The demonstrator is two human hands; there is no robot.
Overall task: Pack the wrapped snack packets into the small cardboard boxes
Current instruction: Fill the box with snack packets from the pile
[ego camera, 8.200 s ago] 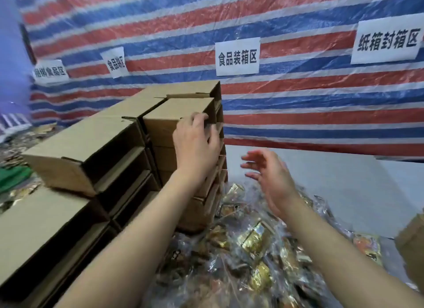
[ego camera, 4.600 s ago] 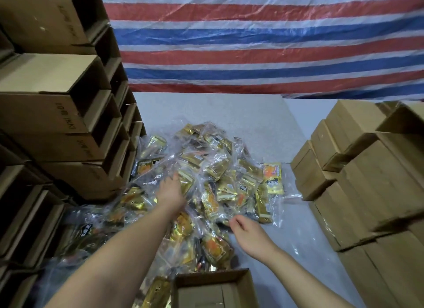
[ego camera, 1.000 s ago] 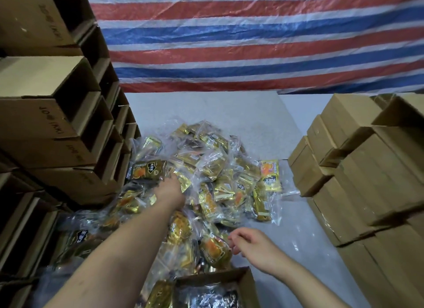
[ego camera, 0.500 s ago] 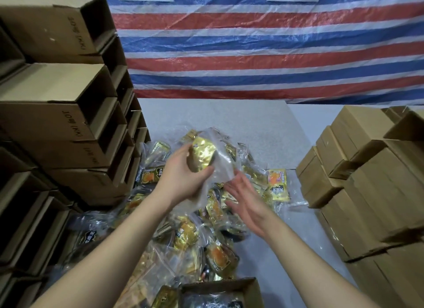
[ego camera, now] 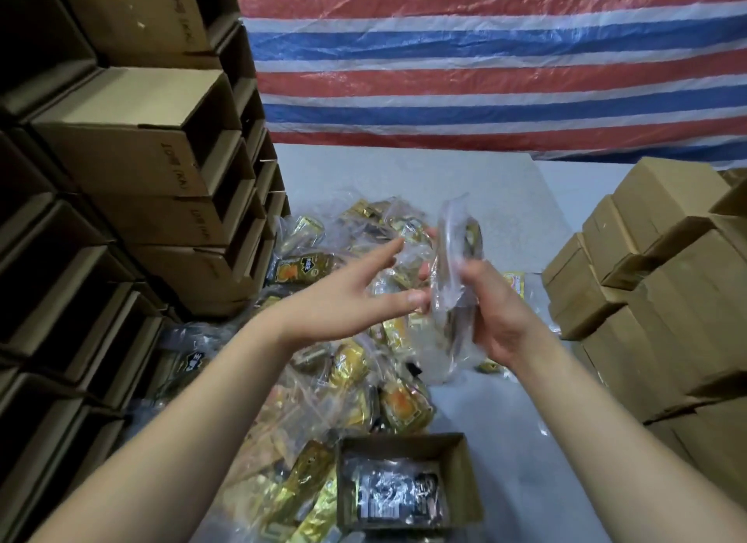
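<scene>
A heap of gold snack packets in clear wrap (ego camera: 355, 364) covers the grey table in front of me. My right hand (ego camera: 497, 312) grips one clear-wrapped packet (ego camera: 454, 267), held upright and edge-on above the heap. Just left of that packet, my left hand (ego camera: 351, 300) is spread with straight fingers, its fingertips close to the wrap. Near the bottom edge stands a small open cardboard box (ego camera: 465, 474) with a dark wrapped packet (ego camera: 396, 498) lying inside.
Stacked empty cardboard boxes (ego camera: 133, 150), open sides facing right, wall in the left. Closed cardboard boxes (ego camera: 655, 300) are piled on the right. A red, white and blue striped tarp (ego camera: 485, 69) hangs behind the grey table (ego camera: 505, 413).
My left hand lifted a packet off the heap and passed it over; my right hand now grips it, and my left hand has let go and spread.
</scene>
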